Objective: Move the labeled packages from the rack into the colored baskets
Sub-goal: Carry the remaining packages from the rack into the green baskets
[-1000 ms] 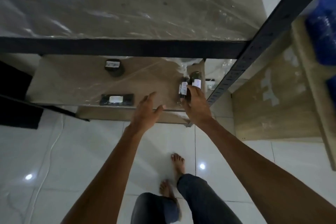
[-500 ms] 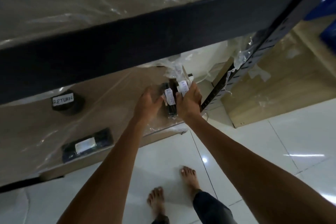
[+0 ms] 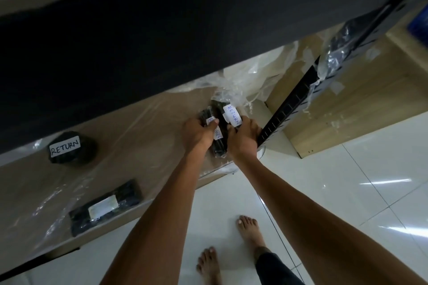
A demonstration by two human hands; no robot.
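Note:
Two long black packages with white RETURN labels lie side by side at the right end of the lower rack shelf (image 3: 143, 127). My left hand (image 3: 198, 134) grips the left package (image 3: 218, 144), thumb across its label. My right hand (image 3: 243, 139) grips the right package (image 3: 228, 115), whose label reads RETURN. A round black package (image 3: 71, 148) labeled RETURN sits at the shelf's left. A flat black package (image 3: 106, 206) with a pale label lies near the shelf's front edge. No basket is in view.
The dark upper shelf beam (image 3: 162, 37) hangs close over the hands. A perforated black rack post (image 3: 289, 104) stands just right of my right hand. Crumpled clear plastic (image 3: 252, 78) lies behind the packages. A wooden panel (image 3: 347, 104) stands at right. My bare feet (image 3: 247, 229) are on white tiles.
My left hand has reached in from open air and closed on the left package. The camera has dipped lower and nearer the shelf. My right hand stays on the right package.

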